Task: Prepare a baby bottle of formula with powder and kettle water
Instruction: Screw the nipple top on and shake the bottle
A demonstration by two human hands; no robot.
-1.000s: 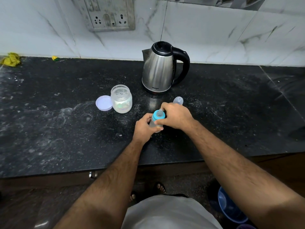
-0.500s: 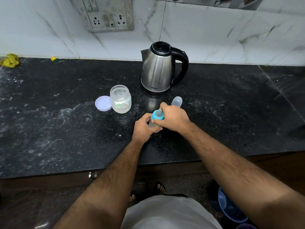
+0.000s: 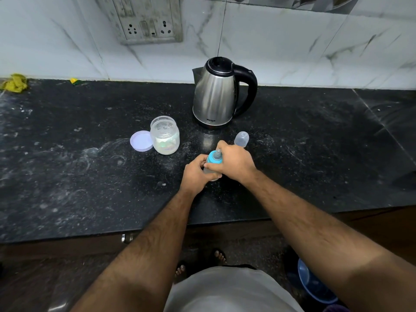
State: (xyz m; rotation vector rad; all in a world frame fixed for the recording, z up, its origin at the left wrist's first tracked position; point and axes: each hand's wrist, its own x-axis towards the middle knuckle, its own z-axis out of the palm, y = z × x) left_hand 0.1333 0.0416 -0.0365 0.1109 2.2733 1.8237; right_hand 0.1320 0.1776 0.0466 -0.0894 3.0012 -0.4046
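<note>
A small baby bottle (image 3: 212, 174) with a blue collar and clear teat (image 3: 215, 157) stands on the black counter (image 3: 78, 176). My left hand (image 3: 194, 174) grips the bottle's body from the left. My right hand (image 3: 234, 162) curls round the blue collar from the right. The bottle's clear cap (image 3: 241, 138) lies just behind my right hand. An open jar of white powder (image 3: 165, 138) stands to the left, its lilac lid (image 3: 141, 140) flat beside it. The steel kettle (image 3: 216, 95) with a black handle stands behind, lid down.
White powder is smeared over the counter's left half. A wall socket plate (image 3: 146, 19) is mounted above. A yellow cloth (image 3: 15, 83) lies at the far left. The counter's front edge runs below my forearms; a blue basin (image 3: 313, 287) sits on the floor.
My right hand has turned slightly on the blue collar, and more of the collar and teat shows. The bottle, jar and kettle stay in place.
</note>
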